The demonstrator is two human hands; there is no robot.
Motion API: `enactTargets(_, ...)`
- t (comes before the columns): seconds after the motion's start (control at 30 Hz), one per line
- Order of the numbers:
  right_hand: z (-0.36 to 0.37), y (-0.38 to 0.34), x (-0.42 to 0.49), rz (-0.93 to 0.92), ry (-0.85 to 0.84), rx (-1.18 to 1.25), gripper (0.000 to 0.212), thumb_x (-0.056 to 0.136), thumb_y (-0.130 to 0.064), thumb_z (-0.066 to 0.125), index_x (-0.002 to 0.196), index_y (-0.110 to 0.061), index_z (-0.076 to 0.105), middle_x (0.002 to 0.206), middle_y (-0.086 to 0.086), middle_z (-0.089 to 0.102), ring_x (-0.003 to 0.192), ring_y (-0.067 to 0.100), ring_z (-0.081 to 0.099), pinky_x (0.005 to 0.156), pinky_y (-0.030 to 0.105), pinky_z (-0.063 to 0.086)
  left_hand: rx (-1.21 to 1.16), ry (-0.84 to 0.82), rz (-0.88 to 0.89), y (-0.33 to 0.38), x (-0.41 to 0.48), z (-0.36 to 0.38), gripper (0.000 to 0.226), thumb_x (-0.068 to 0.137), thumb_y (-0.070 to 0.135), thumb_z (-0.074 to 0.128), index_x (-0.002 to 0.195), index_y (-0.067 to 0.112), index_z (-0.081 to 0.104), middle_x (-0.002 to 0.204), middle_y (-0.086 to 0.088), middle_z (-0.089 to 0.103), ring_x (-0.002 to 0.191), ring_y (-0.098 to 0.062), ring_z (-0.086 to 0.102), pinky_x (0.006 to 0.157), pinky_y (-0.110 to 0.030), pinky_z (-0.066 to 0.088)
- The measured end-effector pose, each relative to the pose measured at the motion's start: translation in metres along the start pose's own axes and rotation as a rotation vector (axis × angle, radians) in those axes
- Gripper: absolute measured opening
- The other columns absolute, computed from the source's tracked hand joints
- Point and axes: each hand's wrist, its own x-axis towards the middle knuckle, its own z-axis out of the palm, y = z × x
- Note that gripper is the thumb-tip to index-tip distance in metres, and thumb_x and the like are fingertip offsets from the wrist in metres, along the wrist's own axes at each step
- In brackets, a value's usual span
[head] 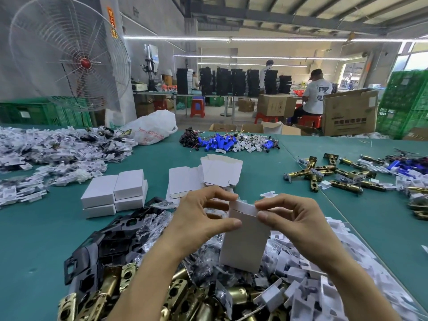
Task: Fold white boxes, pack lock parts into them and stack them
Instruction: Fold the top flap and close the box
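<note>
Head view: you hold a white box (245, 242) between both hands, over the near edge of the table (46, 239). It is plain, unprinted card, taller than it is wide and leaning a little to the right. A flap line runs across its near face just below the top. Its lower end is down among the heaped parts; whether it rests on them cannot be told.

Your left hand (199, 218) grips the box's upper left corner, with the thumb flat on the near face and the fingers curled over the top. Your right hand (298, 223) pinches the upper right corner between thumb and forefinger, and its other fingers are bent behind.

Under your wrists lie brass latch bolts (180, 295), with black plates (111, 239) to the left and white plastic pieces (312, 274) to the right. Just beyond your left hand, four closed boxes (115, 193) sit stacked two high, side by side. Flat blanks (220, 170) are piled near the middle of the table. More latch bolts (324, 172) are scattered toward the right edge, and blue cells (220, 142) lie by the far edge.
</note>
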Motion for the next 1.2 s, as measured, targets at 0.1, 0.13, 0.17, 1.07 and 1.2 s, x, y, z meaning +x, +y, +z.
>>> enactTargets(0.1,0.001,-0.001,0.000,-0.012,-0.013,-0.009,0.021,0.067,-0.027,0.079,0.087,-0.020,0.078,0.094,0.003,0.076,0.087,0.024,0.073,0.079,0.041,0.060,-0.012,-0.032,-0.036,0.001,-0.001,0.002,0.040,0.069,0.015,0.091,0.094,0.038,0.071,0.107,0.015,0.072,0.101,-0.008,0.070,0.080,-0.030,0.061)
enactTargets(0.13,0.002,-0.002,-0.001,-0.018,-0.009,-0.005,0.020,0.066,-0.026,0.079,0.085,-0.020,0.078,0.094,0.003,0.076,0.086,0.025,0.073,0.080,0.041,0.061,-0.012,-0.061,-0.054,0.001,-0.001,0.003,0.041,0.069,0.014,0.091,0.095,0.038,0.070,0.106,0.014,0.073,0.098,-0.011,0.071,0.079,-0.031,0.061)
enactTargets(0.17,0.003,-0.002,-0.001,-0.025,-0.004,-0.001,0.017,0.067,-0.025,0.079,0.083,-0.019,0.078,0.093,0.003,0.076,0.086,0.026,0.073,0.080,0.041,0.061,-0.003,-0.088,-0.060,0.002,-0.002,0.005,0.041,0.070,0.012,0.090,0.095,0.037,0.070,0.103,0.012,0.073,0.096,-0.014,0.072,0.078,-0.031,0.061)
enactTargets(1.07,0.027,-0.011,-0.003,-0.218,0.117,-0.433,0.028,0.086,-0.003,0.070,0.093,-0.029,0.077,0.094,-0.011,0.069,0.093,0.008,0.063,0.065,0.025,0.057,-0.045,-0.124,-0.079,-0.003,0.000,0.004,0.047,0.077,0.001,0.083,0.105,0.035,0.067,0.105,0.000,0.073,0.088,-0.020,0.074,0.077,-0.035,0.062)
enactTargets(1.2,0.028,-0.011,-0.004,-0.235,0.138,-0.463,0.026,0.088,-0.004,0.069,0.096,-0.028,0.076,0.094,-0.012,0.068,0.093,0.006,0.063,0.065,0.024,0.057,-0.054,-0.132,-0.081,-0.003,0.000,0.004,0.047,0.078,0.001,0.082,0.105,0.034,0.063,0.110,-0.004,0.072,0.094,-0.030,0.072,0.082,-0.045,0.062)
